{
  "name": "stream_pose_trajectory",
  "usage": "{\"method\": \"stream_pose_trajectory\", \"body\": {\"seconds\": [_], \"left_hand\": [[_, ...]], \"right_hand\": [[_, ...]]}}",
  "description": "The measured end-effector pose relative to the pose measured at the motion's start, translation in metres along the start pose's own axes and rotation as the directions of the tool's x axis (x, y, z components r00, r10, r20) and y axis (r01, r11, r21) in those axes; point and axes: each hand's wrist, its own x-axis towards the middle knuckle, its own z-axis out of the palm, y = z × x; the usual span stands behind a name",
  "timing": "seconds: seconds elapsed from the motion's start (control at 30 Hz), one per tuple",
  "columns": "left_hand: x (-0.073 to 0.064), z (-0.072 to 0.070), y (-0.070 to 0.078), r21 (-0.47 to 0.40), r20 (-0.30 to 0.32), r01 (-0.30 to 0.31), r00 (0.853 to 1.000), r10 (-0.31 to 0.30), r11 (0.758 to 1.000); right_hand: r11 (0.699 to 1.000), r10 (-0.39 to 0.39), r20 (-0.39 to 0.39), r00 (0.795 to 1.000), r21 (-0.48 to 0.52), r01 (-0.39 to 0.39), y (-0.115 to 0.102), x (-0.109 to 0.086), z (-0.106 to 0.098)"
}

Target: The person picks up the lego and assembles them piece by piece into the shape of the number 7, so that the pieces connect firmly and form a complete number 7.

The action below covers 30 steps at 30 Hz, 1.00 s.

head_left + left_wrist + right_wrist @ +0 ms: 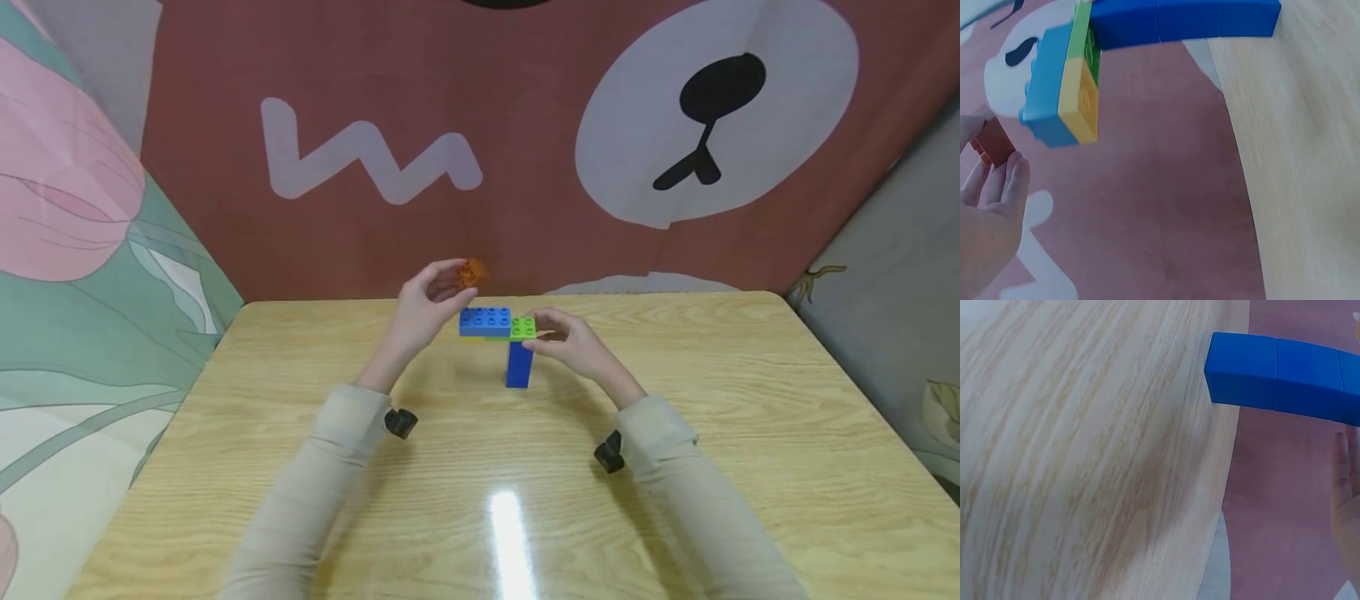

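Observation:
A column of blue bricks (1241, 369) stands upright on the table, with a green brick (522, 327) across its top. From the green brick an arm reaches left: a yellow brick (1079, 100) lies beneath a lighter blue brick (484, 322), whose studs face up. My left hand (429, 302) pinches an orange brick (471, 273) between thumb and fingers, above and apart from the lighter blue brick. At the right end of the green brick, my right hand (570, 340) holds it by thumb and fingers. In the right wrist view, only part of that hand shows.
The wooden table (420, 500) reaches back to a red-brown printed cloth (525, 242) behind the bricks. Patterned cloth (67, 333) hangs at the left side. A small dark device (401, 422) sits at the left cuff, another dark device (610, 452) at the right.

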Motion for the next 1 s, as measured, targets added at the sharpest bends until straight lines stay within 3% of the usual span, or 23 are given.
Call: {"method": "stream_pose_trajectory", "body": {"seconds": [0.13,0.27,0.4,0.5,0.6,1.0], "left_hand": [[-0.003,0.011,0.002,0.109,0.052,-0.066,0.997,0.061,0.992],[-0.006,0.021,0.003,0.209,0.118,-0.167,0.982,0.145,0.963],[-0.006,0.029,0.006,0.306,0.186,-0.267,0.958,0.218,0.914],[-0.006,0.033,0.007,0.372,0.232,-0.314,0.942,0.24,0.873],[-0.005,0.037,0.008,0.413,0.271,-0.33,0.934,0.231,0.849],[-0.003,0.039,0.005,0.492,0.313,-0.314,0.934,0.171,0.812]], "right_hand": [[1.0,0.012,-0.001,1.0,-0.001,-0.012,0.0,-0.001,0.0],[1.0,0.018,0.006,1.0,-0.002,-0.018,0.001,-0.001,-0.001],[1.0,0.014,0.012,1.0,-0.007,-0.014,0.002,-0.001,-0.002],[1.0,0.006,0.021,1.0,-0.003,-0.006,0.002,-0.001,-0.002],[1.0,0.002,0.028,1.0,0.011,-0.003,0.002,-0.001,-0.002],[1.0,-0.011,0.028,1.0,0.014,0.011,0.003,-0.002,-0.002]]}}
